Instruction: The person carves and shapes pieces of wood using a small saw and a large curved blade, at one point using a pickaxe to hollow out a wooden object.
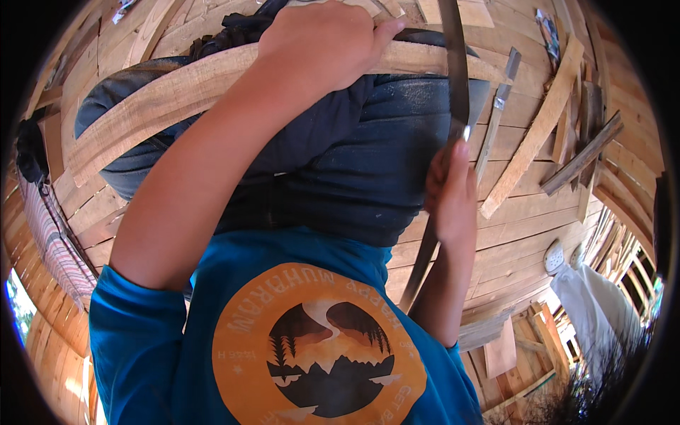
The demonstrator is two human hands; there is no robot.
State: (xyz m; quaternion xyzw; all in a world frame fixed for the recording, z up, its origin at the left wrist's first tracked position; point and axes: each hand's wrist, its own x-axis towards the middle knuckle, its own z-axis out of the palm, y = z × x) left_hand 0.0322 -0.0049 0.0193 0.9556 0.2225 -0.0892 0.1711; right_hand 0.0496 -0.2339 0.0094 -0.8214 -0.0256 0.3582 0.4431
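Observation:
A long pale wooden plank (173, 91) lies across my dark-trousered, folded legs, its image bent by the lens. Over its far side my left hand (320, 41) is closed, thumb stretched to the right along the wood; the other fingertips are hidden. My right hand (453, 185) is wrapped round a long knife (457, 78), with its dark blade pointing away from me. The blade crosses above the plank's right part; whether it touches the wood I cannot tell. A long, thin handle runs back from my fist beside my right forearm.
To the right on the plank floor (506, 244) lie a long board (540, 134), a narrow strip with a metallic band (497, 106) and dark offcuts (584, 152). Another person's pale-clothed leg (591, 297) is at the lower right. Striped cloth (53, 223) hangs at the left.

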